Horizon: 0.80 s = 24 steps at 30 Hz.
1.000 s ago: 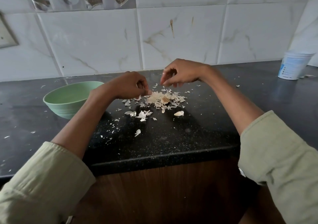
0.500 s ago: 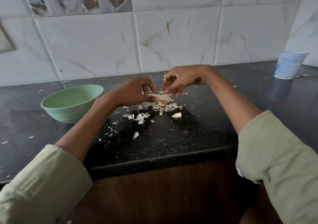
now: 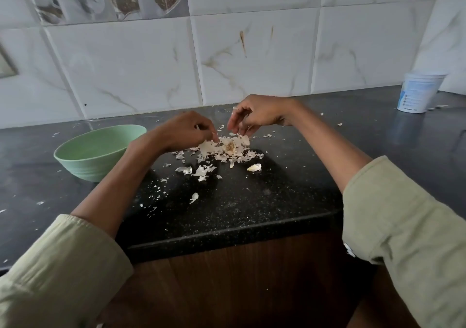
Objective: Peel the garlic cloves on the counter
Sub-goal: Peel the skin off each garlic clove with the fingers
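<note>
While the left hand (image 3: 186,131) sits low over the black counter (image 3: 252,201), its fingers are curled down with the tips pushed into the left edge of the garlic skin pile (image 3: 227,151), looks like it's pinching a bit of skin there, though honestly I can't tell for sure if it's got a clove in there or just peel. Something thin and pale pokes out the top of that hand, too small to make out. Going left to right: one green bowl (image 3: 95,151) sits just left of the left forearm, near it but not touching as far as I can see. Then the pile in the middle, with a dried root end (image 3: 230,147) showing in it, and one loose garlic clove (image 3: 254,167) lying by itself just in front and to the right of the pile. The right hand (image 3: 257,115) hovers above the back right of the pile, fingers bent down and bunched, tips right at the skins, thumb and forefinger close together like a pinch, but what's between them is hidden. Far right, well apart from everything, is one white tub (image 3: 418,93) by the tiled wall (image 3: 252,57). The counter's front edge runs across below the forearms, with open dark surface between the pile and that edge, plus skin flecks scattered around.
</note>
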Each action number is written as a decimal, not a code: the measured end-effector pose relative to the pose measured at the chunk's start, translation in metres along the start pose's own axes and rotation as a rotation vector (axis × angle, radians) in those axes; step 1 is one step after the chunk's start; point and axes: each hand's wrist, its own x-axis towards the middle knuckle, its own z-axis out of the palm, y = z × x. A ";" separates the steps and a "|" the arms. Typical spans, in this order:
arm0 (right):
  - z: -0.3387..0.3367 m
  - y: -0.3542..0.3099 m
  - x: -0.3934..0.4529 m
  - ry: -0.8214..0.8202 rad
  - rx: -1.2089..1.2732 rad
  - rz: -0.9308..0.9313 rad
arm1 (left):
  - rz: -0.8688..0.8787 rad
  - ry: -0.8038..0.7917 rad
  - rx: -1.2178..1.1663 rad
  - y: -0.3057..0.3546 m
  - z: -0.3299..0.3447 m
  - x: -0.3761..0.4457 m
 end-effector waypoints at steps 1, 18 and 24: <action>0.003 0.002 0.003 0.074 -0.025 0.011 | -0.043 0.017 -0.022 -0.001 0.000 0.000; 0.031 -0.001 0.025 0.074 0.155 -0.110 | -0.229 0.163 -0.514 0.004 0.015 -0.001; 0.034 0.022 0.030 0.048 -0.253 0.014 | -0.251 -0.073 -0.306 0.004 0.024 -0.003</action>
